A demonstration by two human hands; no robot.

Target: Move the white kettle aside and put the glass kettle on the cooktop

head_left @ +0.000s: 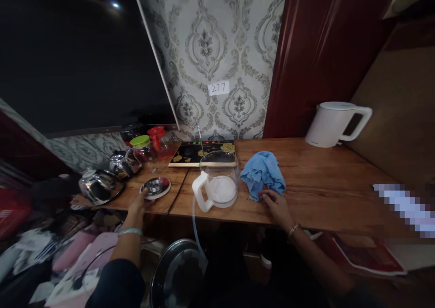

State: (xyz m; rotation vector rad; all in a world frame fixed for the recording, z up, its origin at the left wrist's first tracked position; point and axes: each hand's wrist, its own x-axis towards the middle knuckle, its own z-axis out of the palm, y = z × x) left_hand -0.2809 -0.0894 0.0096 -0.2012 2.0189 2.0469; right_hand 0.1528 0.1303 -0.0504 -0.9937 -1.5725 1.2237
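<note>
My left hand is closed on the near left rim of a round lid with a shiny metal top and pale edge, by the table's front edge. A glass kettle with a white handle stands upright to the right of the lid. Its handle points toward me, and its top is uncovered. Beyond it on the right lies a crumpled blue cloth. At the cloth's near edge is my right hand, its fingers stretched out and touching or almost touching the fabric.
Behind the glass kettle sits a black cooktop with gold flowers and a thin metal spout. A white electric kettle stands back right. Steel kettles and jugs crowd the left. A clear hose hangs near a pot below.
</note>
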